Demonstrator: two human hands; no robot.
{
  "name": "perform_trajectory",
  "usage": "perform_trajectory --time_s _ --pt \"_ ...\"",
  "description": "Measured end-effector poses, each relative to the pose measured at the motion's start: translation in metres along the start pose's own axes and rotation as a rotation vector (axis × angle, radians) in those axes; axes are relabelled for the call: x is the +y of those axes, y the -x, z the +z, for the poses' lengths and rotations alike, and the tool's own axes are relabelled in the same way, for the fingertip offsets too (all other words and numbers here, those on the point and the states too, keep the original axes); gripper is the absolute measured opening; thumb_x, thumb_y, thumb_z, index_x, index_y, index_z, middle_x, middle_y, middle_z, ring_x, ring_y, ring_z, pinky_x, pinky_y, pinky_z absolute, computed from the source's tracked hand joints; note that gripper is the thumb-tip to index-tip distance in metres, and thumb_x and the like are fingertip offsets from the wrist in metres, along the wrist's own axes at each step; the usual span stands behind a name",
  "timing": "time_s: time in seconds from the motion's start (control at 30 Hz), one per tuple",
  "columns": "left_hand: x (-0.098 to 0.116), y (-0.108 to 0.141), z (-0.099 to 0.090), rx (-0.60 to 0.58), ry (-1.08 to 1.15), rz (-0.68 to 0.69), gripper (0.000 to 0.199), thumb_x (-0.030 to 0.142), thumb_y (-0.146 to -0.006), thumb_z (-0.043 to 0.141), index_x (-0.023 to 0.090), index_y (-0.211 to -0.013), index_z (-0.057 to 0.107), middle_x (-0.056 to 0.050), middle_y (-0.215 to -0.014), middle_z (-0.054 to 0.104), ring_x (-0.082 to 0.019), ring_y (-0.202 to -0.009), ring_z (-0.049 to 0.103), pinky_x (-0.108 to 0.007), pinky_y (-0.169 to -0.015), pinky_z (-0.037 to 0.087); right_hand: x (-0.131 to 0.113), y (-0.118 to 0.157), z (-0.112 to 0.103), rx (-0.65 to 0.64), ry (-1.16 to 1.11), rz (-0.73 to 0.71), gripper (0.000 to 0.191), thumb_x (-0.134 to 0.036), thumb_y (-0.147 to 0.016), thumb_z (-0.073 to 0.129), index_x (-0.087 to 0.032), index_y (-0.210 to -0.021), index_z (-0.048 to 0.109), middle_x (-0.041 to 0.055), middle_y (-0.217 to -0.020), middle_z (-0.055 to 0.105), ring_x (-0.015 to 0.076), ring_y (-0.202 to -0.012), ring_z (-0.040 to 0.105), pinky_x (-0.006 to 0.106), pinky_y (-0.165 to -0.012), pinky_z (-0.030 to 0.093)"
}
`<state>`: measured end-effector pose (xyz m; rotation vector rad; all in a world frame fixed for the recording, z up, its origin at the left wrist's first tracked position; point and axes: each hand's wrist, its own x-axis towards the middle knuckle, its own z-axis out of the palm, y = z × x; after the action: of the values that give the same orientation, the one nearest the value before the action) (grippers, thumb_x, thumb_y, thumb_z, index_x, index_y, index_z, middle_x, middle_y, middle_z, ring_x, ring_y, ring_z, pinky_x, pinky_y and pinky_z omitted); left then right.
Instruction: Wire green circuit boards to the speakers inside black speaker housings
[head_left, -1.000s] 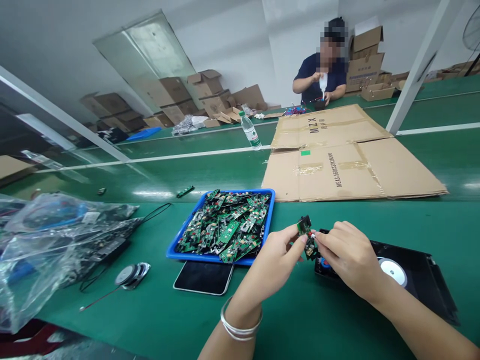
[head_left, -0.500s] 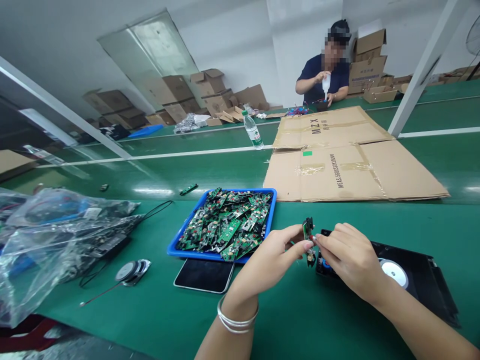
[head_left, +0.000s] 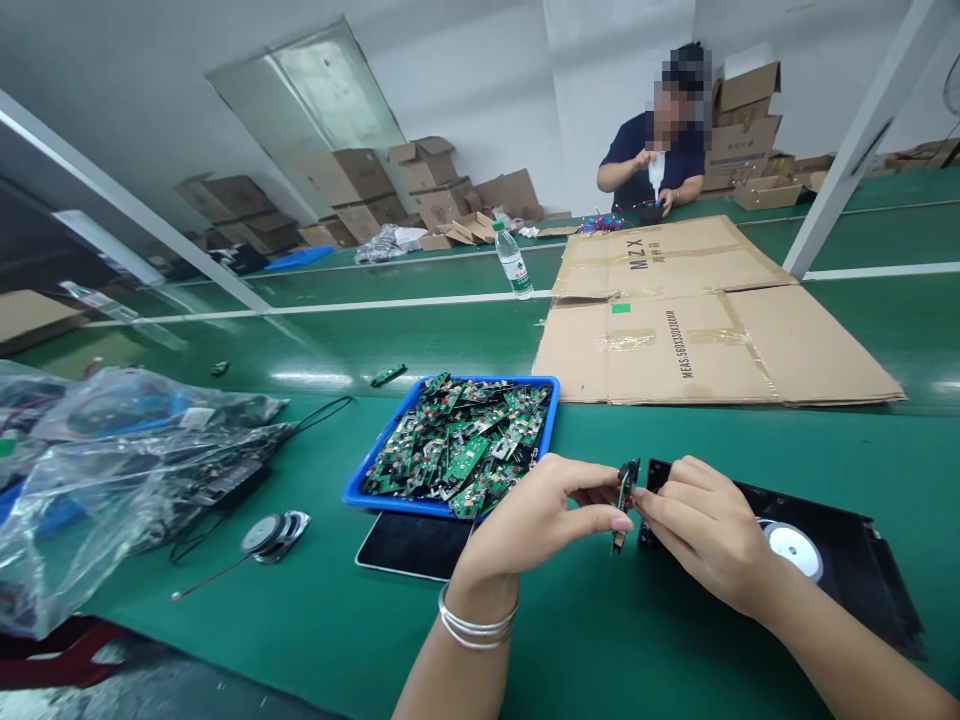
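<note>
My left hand (head_left: 559, 510) pinches a small green circuit board (head_left: 625, 500) on edge between thumb and fingers. My right hand (head_left: 701, 520) is closed, its fingertips pressed against the board's right side. Whatever sits between those fingertips is too small and covered to make out. Behind and beneath my right hand lies a black plastic housing (head_left: 855, 560) with a round white-centred speaker (head_left: 795, 550) in it. Left of my hands, a blue tray (head_left: 352, 497) holds a heap of similar circuit boards (head_left: 465, 455).
A phone (head_left: 405, 548) lies partly under the tray. Farther left are a loose speaker (head_left: 270, 535) with a wire and plastic-bagged parts (head_left: 150, 470). Flattened cardboard (head_left: 645, 350) and a water bottle (head_left: 514, 262) are beyond. A person (head_left: 652, 150) works across the line.
The board in my left hand has turned more edge-on, and both hands have shifted slightly right in view. The whole scene moves slightly right with the camera.
</note>
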<state>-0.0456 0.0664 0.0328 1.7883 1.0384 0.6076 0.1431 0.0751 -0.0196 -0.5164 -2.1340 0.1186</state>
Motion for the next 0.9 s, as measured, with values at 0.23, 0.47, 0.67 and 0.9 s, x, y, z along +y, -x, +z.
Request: perform_trajectory --time_s 0.23,0.47,0.67,0.9 --pt "-0.001 -0.002 0.012 -0.025 0.257 -0.117 0.01 0.023 -0.08 0.062 0.018 -0.086 0.056 0.0 -0.082 0.065 -0.015 -0.076 0.061 -0.022 -0.065 0.046 0.006 -0.005 -0.03 -0.212 -0.01 0.075 0.015 -0.02 -0.096 0.046 -0.016 -0.089 0.059 0.0038 -0.072 0.057 0.0149 -0.066 0.046 0.028 -0.061 0.035" --pt "-0.005 -0.018 0.033 -0.233 0.403 -0.239 0.018 0.026 -0.081 0.059 0.017 -0.093 0.05 -0.001 -0.076 0.063 -0.016 -0.068 0.063 -0.026 -0.058 0.05 0.009 0.03 -0.09 -0.42 -0.059 0.528 0.019 -0.019 -0.094 0.045 -0.02 -0.092 0.064 0.0034 -0.089 0.063 0.0158 -0.082 0.058 0.027 -0.069 0.046" --pt "-0.009 -0.033 0.063 -0.116 0.499 -0.239 0.02 0.025 -0.08 0.061 0.019 -0.094 0.048 0.0 -0.085 0.06 -0.014 -0.073 0.064 -0.031 -0.07 0.056 0.004 0.075 -0.088 -0.67 -0.246 0.716 0.014 -0.015 -0.085 0.061 -0.022 -0.095 0.067 0.0011 -0.094 0.066 0.017 -0.087 0.061 0.028 -0.076 0.048" --pt "0.006 -0.021 0.066 -0.178 0.352 -0.249 0.014 0.024 -0.082 0.057 0.02 -0.094 0.051 -0.002 -0.081 0.064 -0.017 -0.07 0.066 -0.03 -0.067 0.056 0.004 0.086 -0.067 -0.284 -0.068 0.837 0.015 -0.023 -0.09 0.054 -0.019 -0.086 0.068 0.002 -0.085 0.068 0.0166 -0.078 0.063 0.027 -0.07 0.051"
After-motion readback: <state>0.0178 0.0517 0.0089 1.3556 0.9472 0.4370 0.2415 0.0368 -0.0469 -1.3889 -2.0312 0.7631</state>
